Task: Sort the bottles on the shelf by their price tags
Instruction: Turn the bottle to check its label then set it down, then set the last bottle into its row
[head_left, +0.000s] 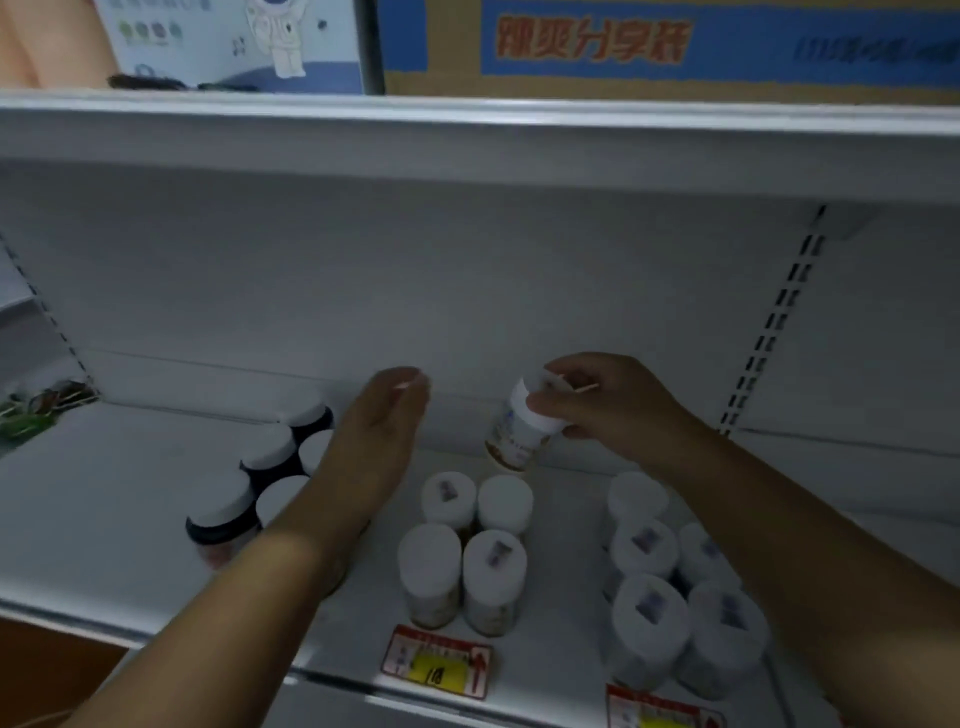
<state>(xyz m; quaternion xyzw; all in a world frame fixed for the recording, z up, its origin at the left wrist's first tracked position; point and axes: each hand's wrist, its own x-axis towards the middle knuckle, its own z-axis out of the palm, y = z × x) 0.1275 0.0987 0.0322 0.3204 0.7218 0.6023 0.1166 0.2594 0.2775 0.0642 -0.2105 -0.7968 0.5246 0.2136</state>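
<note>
A: Right hand (608, 405) pinching a bottle (522, 431) by the cap, tilted, above the shelf (130, 493) middle. Left hand (379, 441) flat, holding nothing.

B: Checking cap sticker, then lowering behind the group by the front-edge price tag (436, 660).

dim, bluish light; soft blur throughout, shelf edges bowed by the wide lens.

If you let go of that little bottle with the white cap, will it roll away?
Probably. The small round white-capped bottle is tilted in the right hand, above the white shelf. Its round body would likely roll if it landed sideways. It looks light, pinched by the fingertips alone. Dropped, it might knock the standing white-capped bottles below.
</note>
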